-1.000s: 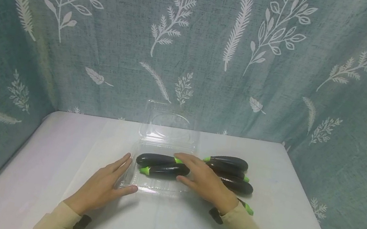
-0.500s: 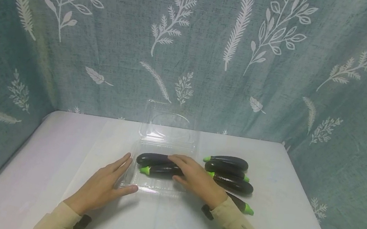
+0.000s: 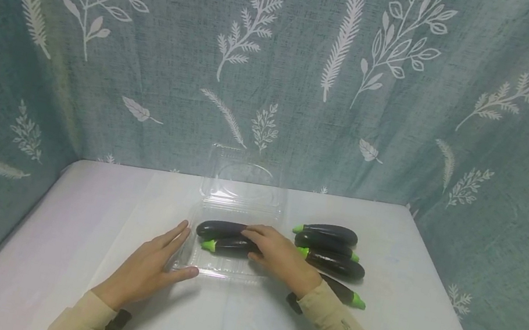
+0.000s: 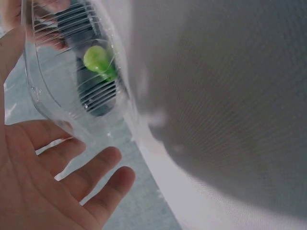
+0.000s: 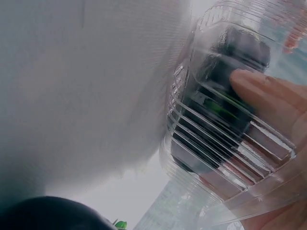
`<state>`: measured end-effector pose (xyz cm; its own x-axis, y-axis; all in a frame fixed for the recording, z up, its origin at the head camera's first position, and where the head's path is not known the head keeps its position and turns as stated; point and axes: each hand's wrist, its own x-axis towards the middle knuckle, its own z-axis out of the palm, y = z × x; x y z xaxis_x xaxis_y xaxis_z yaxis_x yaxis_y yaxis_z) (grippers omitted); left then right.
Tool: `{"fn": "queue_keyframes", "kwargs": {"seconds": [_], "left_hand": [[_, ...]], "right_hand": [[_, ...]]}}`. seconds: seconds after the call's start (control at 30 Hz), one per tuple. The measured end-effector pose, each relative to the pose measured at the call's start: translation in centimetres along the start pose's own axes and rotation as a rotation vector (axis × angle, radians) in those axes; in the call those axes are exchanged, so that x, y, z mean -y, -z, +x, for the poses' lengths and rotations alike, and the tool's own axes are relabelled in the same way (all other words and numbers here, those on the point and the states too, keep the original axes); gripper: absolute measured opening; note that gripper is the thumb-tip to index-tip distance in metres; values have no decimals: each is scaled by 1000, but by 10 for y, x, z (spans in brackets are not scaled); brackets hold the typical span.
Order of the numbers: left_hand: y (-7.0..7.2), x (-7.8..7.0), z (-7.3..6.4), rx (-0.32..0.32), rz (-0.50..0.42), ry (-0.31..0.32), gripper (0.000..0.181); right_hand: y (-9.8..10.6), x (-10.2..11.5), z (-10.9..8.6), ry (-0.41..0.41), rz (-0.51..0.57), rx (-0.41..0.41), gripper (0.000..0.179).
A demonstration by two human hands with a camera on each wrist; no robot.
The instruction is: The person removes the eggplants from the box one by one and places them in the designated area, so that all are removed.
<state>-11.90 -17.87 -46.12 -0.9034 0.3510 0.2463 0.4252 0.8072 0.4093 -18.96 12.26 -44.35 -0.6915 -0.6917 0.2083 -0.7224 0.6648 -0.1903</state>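
A clear plastic clamshell box (image 3: 225, 268) sits mid-table with its lid raised at the back. Two dark eggplants lie side by side in it: the far one (image 3: 218, 229) and the near one (image 3: 229, 245), whose green stem points left. My right hand (image 3: 280, 255) reaches over their right ends, thumb on the near side and fingers curled over the top, gripping the near eggplant. In the right wrist view the thumb (image 5: 261, 88) presses against dark skin inside the box. My left hand (image 3: 145, 271) rests at the box's left wall, fingers straight and spread.
Several more eggplants (image 3: 334, 264) lie to the right of the box, one of them (image 3: 343, 291) partly behind my right wrist. A leaf-patterned teal curtain (image 3: 172, 84) rises behind the white table (image 3: 92, 205) and along both sides.
My right hand has slid left over the eggplants in the box, its fingers curling more. That uncovers more of the eggplants on the right. The left hand stays put.
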Motion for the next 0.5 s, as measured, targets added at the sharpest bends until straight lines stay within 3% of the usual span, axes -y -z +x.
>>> {"fn": "queue_keyframes", "kwargs": {"seconds": [0.5], "left_hand": [[1,-1,0,-5,2,-6,92]], "right_hand": [[-2,-1,0,5,-27,0,47]]}}
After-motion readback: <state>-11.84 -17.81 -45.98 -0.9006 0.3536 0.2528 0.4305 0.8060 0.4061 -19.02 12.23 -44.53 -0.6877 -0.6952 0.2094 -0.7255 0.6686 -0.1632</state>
